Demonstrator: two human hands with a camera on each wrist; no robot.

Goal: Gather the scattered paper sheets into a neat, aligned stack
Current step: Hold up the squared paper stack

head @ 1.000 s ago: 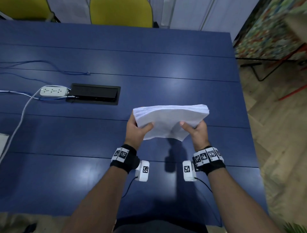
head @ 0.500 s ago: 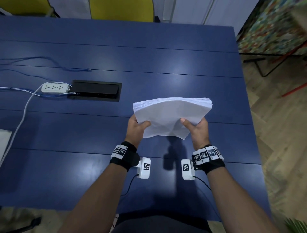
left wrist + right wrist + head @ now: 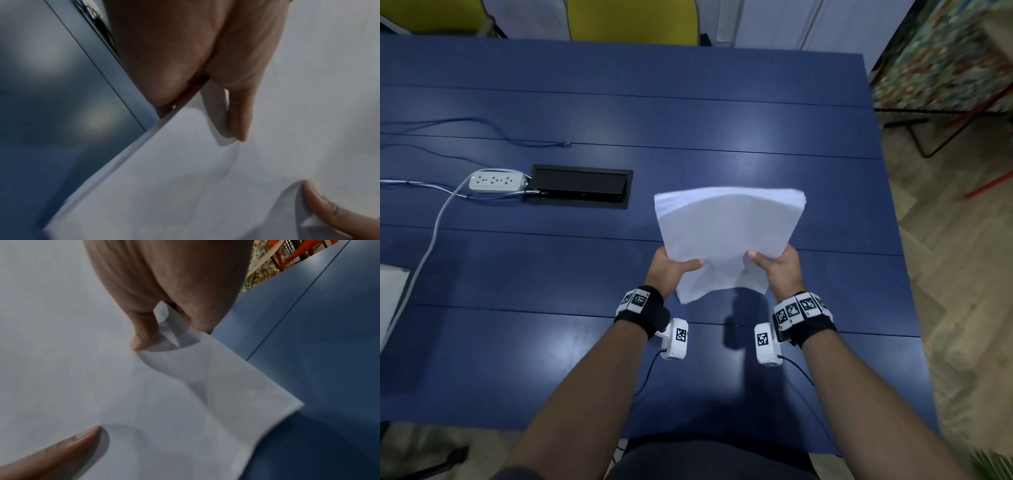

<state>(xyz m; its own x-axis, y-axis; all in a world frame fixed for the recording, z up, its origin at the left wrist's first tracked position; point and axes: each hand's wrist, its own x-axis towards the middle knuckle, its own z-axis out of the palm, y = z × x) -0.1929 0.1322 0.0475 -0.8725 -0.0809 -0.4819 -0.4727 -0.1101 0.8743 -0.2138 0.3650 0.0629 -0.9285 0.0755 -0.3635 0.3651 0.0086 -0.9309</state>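
White paper stack (image 3: pixel 726 236) (blank, unprinted), both hands gripping

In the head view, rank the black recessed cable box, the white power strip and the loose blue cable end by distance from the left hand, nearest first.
From the left hand:
1. Black recessed cable box, set in the table up and to its left.
2. White power strip, just past the box, further left.
3. Loose blue cable end, lying further back on the table.
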